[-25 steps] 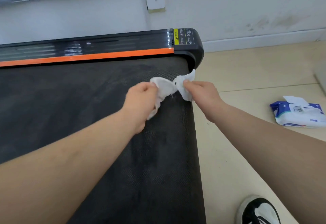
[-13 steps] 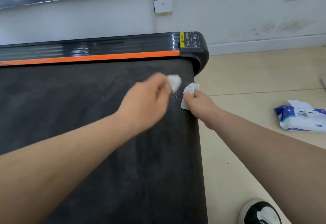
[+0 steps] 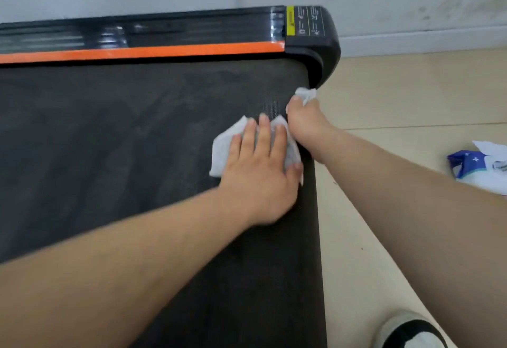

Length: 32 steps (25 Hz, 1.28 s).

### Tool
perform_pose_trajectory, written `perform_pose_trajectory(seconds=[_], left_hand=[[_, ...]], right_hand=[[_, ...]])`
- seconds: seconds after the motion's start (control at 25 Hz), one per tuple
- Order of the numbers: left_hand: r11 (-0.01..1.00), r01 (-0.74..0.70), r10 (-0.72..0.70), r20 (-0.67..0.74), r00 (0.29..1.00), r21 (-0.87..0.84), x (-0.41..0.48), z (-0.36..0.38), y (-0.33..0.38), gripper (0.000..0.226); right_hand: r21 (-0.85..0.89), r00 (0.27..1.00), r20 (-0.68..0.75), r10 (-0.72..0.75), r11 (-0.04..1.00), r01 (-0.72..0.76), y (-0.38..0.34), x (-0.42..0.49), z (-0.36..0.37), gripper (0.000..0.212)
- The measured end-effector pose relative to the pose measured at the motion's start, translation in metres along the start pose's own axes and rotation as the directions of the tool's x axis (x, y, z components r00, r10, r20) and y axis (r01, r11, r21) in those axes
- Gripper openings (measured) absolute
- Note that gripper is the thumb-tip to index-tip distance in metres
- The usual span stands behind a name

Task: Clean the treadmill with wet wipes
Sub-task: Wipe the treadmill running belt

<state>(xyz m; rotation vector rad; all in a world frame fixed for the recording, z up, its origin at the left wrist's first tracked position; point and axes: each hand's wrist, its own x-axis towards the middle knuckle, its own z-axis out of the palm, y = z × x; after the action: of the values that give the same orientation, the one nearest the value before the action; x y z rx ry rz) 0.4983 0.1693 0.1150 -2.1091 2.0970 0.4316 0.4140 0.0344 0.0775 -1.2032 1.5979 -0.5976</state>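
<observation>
On our left lies the treadmill's dark belt, with the orange stripe and the glossy black front cover running across its far end. Half a second ago our left hand was up in the air, blurred, pinching a small bunched wet wipe. Now that wipe is spread flat on the belt near its right edge, and the hand lies on top of it with fingers straight and slightly fanned, palm pressing down. Just beside it and touching it, our right hand has slid forward along the belt's right edge towards the front corner. Its fingers stay curled round a second wipe, a crumpled tuft of which sticks out beyond the knuckles, close to the curved corner housing. Further right, on the pale tiled floor, the blue and white wipes pack sits well apart from the treadmill, now partly cut off by the frame's edge. At bottom right we see the toe of a black and white shoe.
</observation>
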Motion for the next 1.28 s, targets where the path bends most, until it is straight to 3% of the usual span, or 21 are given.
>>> perform_pose_trajectory(seconds=[0.08,0.2,0.28,0.36,0.48,0.56,0.64,0.72,0.8,0.96,1.12,1.2,1.28], left_hand=[[0.999,0.04,-0.041,-0.023,0.999,-0.012,0.046,-0.012,-0.015,0.071],[0.997,0.047,-0.048,0.028,0.998,0.057,0.101,-0.034,-0.032,0.072],[0.997,0.068,-0.069,0.014,0.998,0.034,0.116,-0.04,-0.034,0.071],[0.998,0.056,-0.055,-0.021,0.998,0.009,0.107,-0.037,-0.027,0.069],[0.993,-0.107,0.109,-0.032,0.994,0.046,0.06,-0.021,-0.031,0.067],[0.975,-0.203,0.203,0.013,0.979,0.095,0.039,-0.021,-0.049,0.066],[0.981,-0.157,0.155,0.024,0.988,0.118,0.051,-0.028,-0.066,0.066],[0.997,0.018,-0.019,0.022,1.0,0.076,0.071,-0.035,-0.073,0.066],[0.995,0.081,-0.081,0.011,0.997,0.058,0.078,-0.033,-0.062,0.067],[0.95,-0.265,0.265,0.02,0.964,0.163,0.018,-0.017,-0.029,0.065],[0.895,-0.412,0.398,0.108,0.911,0.172,-0.073,0.002,-0.029,0.067],[0.916,-0.357,0.34,0.12,0.933,0.183,-0.092,0.007,-0.04,0.065],[0.969,-0.204,0.19,0.108,0.976,0.142,-0.091,0.004,-0.051,0.065]], right_hand=[[0.048,0.999,-0.026,0.035,0.998,-0.033,-0.009,0.022,0.001,0.061],[-0.061,0.979,0.001,-0.202,0.978,0.202,-0.013,0.028,-0.001,0.059],[-0.171,0.916,0.091,-0.39,0.9,0.401,-0.015,0.031,-0.007,0.057],[-0.239,0.895,0.151,-0.42,0.863,0.445,-0.014,0.03,-0.012,0.058],[-0.278,0.909,0.136,-0.394,0.865,0.417,-0.009,0.027,-0.009,0.061],[-0.184,0.94,0.067,-0.335,0.922,0.342,-0.009,0.024,-0.008,0.06],[-0.109,0.982,0.0,-0.191,0.976,0.19,-0.014,0.022,-0.01,0.054],[-0.095,0.998,-0.006,-0.064,0.993,0.064,-0.015,0.012,-0.011,0.047],[-0.101,1.0,-0.004,-0.01,0.995,0.01,-0.007,-0.006,-0.015,0.048],[-0.125,0.997,0.061,-0.042,0.991,0.049,0.027,-0.068,-0.024,0.052],[-0.194,0.992,0.119,-0.032,0.98,0.055,0.065,-0.156,-0.025,0.054],[-0.234,0.991,0.126,0.049,0.972,-0.018,0.073,-0.195,-0.027,0.052],[-0.219,0.98,0.087,0.181,0.963,-0.159,0.069,-0.23,-0.024,0.046]])
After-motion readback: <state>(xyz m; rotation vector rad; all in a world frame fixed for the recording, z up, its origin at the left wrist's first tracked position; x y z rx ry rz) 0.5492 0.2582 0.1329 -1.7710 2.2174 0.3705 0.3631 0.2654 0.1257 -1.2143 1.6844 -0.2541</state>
